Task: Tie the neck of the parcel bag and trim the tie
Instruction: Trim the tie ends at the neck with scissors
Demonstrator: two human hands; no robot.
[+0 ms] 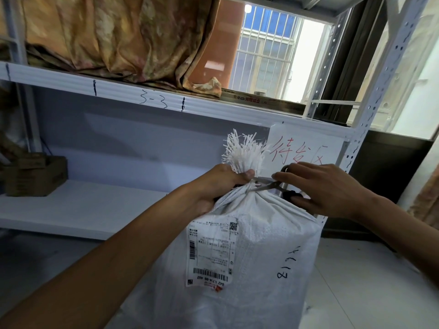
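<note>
A white woven parcel bag (pixel 261 245) stands upright in front of me, with a shipping label (pixel 211 252) on its face and black handwriting on its right side. Its neck is gathered tight, and a frayed white tuft (pixel 244 153) sticks up above it. My left hand (pixel 218 184) grips the neck just under the tuft. My right hand (pixel 325 188) holds scissors (pixel 263 184), black handles in the fingers. The metal blades point left and sit against the tied neck, slightly apart. The tie itself is mostly hidden by my left thumb.
A white metal shelf rack (pixel 118 96) marked "3-3" stands behind the bag. Draped patterned fabric (pixel 114 36) lies on its upper shelf. A cardboard box (pixel 35 176) sits on the lower shelf at left. A paper sign (pixel 306 150) with red writing hangs behind my right hand. A barred window (pixel 268 51) is beyond.
</note>
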